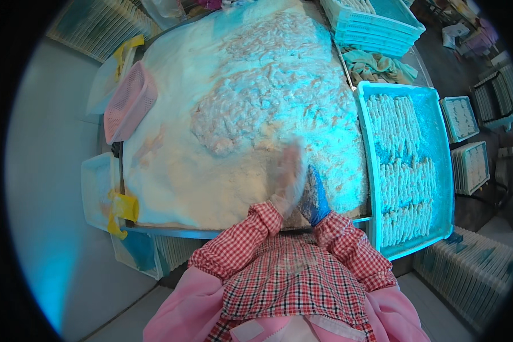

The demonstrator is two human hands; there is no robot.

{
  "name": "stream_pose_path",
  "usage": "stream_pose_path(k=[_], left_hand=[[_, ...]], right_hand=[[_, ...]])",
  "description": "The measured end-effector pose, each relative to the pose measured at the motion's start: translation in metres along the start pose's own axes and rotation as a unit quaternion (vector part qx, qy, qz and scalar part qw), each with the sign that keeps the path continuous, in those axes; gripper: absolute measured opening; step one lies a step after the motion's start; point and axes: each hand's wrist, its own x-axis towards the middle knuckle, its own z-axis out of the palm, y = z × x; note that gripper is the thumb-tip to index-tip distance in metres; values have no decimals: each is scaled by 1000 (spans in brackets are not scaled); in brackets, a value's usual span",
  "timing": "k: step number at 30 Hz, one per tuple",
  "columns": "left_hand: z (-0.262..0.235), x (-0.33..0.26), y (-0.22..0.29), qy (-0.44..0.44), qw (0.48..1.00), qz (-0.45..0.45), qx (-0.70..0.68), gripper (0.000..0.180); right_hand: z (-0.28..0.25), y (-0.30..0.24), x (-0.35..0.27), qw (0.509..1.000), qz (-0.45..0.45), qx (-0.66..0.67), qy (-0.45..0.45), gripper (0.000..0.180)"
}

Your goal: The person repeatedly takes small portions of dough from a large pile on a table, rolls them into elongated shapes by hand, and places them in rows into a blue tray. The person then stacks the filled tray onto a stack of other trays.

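Pink basket (130,102) (tilted), stacked blue crates (376,25), crumpled green cloth (376,65)

A powdery, matt white heap of breadcrumb coating (211,171) covers the metal desk (176,232), lumpy and rough toward its middle. The light-blue rectangular plastic tray (446,171) looks smooth. The pink perforated plastic basket (130,102) is matt. The red-checked sleeves (239,239) are woven cloth.
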Motion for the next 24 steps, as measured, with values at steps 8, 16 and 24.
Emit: stream_pose_path(k=[8, 16, 24], left_hand=[[25, 71, 11, 104, 982, 87, 131, 44], [-2, 113, -48, 130, 985, 27, 112, 44], [-41, 116, -82, 99, 969, -30, 223, 41]], right_hand=[[-6, -44, 18, 972, 96, 196, 84, 47], [-17, -307, -4, 980, 77, -143, 117, 38], [-222, -455, 29, 949, 112, -225, 192, 40]])
